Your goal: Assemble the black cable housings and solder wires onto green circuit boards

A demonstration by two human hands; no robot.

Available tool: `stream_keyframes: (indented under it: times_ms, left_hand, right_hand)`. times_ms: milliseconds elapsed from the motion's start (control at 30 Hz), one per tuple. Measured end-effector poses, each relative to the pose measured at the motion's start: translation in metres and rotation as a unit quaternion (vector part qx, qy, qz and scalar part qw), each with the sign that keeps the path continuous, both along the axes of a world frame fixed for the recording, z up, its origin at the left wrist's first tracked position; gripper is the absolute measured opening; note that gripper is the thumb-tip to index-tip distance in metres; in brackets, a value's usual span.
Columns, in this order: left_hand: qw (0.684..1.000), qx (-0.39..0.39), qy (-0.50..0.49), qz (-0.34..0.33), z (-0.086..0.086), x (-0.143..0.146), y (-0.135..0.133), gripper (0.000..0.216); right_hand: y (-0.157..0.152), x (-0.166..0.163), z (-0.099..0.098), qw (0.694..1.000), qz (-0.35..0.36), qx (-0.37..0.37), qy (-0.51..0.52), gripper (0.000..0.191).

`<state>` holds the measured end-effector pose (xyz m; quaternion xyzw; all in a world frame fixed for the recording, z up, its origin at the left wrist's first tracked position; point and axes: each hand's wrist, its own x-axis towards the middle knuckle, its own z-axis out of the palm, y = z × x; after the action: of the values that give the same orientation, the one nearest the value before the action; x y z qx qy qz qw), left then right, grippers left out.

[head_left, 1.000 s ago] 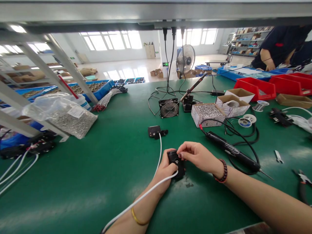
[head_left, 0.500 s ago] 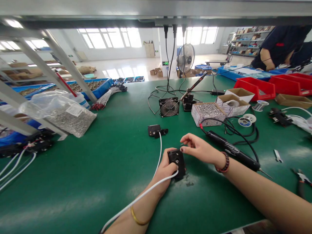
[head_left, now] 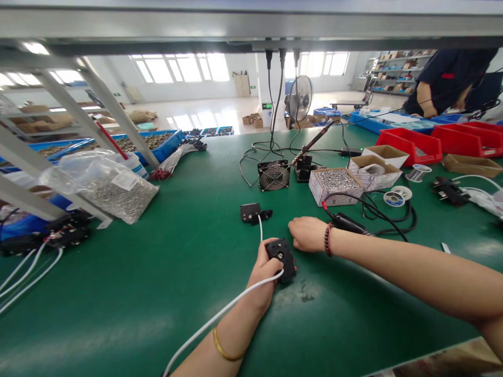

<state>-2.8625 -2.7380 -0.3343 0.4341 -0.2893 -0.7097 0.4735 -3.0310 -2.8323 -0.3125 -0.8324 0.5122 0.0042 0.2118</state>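
The grip of the left hand (head_left: 261, 283) is closed around a black housing (head_left: 287, 256), with the thumb laid beside a round opening. The upper face is thereby left largely exposed, presumably so that it can be reached from the right. The housing is held low over the worktop (head_left: 157, 272); contact between them cannot be confirmed. A white cable (head_left: 228, 309) is led from the thumb back over the left forearm, probably so that the face is not crossed. The right hand (head_left: 308, 234) is curled just beside the housing's far corner, no contact being seen; whether anything is held cannot be told. A second black housing (head_left: 250, 211) is laid farther ahead. A soldering iron (head_left: 314, 141) is propped in its stand (head_left: 304, 170), presumably for safe parking.
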Motion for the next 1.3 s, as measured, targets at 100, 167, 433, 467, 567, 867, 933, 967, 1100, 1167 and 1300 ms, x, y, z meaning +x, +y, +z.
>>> stream_keyframes:
  times_ms: [100,167,433,467,567,867,933,967,1100,1167,1300]
  left_hand:
    - [1.000,0.000,-0.010,-0.007,-0.001,-0.001,0.000,0.062]
    - [1.000,0.001,-0.012,-0.010,-0.002,-0.002,-0.001,0.062]
    - [0.999,0.001,-0.031,-0.023,-0.013,-0.002,-0.005,0.063]
    - [0.999,-0.001,-0.035,-0.024,-0.013,-0.002,-0.005,0.062]
    - [0.999,-0.010,-0.044,-0.028,-0.010,-0.001,-0.003,0.059]
    - [0.997,-0.025,-0.053,-0.045,-0.003,-0.001,0.000,0.057]
    - [0.997,-0.027,-0.053,-0.047,-0.003,-0.001,0.000,0.058]
    - [0.997,-0.028,-0.052,-0.049,-0.003,-0.001,0.000,0.058]
    - [0.997,-0.033,-0.052,-0.053,-0.003,-0.002,0.001,0.057]
    - [0.996,-0.039,-0.052,-0.053,-0.003,-0.002,0.001,0.055]
    - [0.996,-0.055,-0.054,-0.053,-0.004,-0.002,0.001,0.052]
  right_hand:
    - [-0.002,-0.011,0.005,0.998,-0.020,0.027,-0.054,0.015]
    - [-0.001,-0.019,0.007,0.991,-0.028,0.060,-0.115,0.012]
    - [0.028,-0.022,0.000,0.911,-0.078,0.147,-0.378,0.019]
    - [0.032,-0.020,0.001,0.902,-0.079,0.150,-0.397,0.022]
    - [0.044,-0.012,0.006,0.887,-0.074,0.146,-0.431,0.023]
    - [0.057,0.007,0.000,0.893,-0.074,0.100,-0.433,0.011]
    - [0.057,0.007,-0.003,0.890,-0.076,0.103,-0.437,0.011]
    - [0.056,0.007,-0.004,0.889,-0.076,0.106,-0.439,0.011]
    - [0.056,0.006,-0.005,0.883,-0.073,0.123,-0.447,0.014]
    - [0.056,0.007,-0.006,0.881,-0.072,0.126,-0.451,0.015]
    - [0.056,0.008,-0.008,0.876,-0.080,0.130,-0.458,0.015]
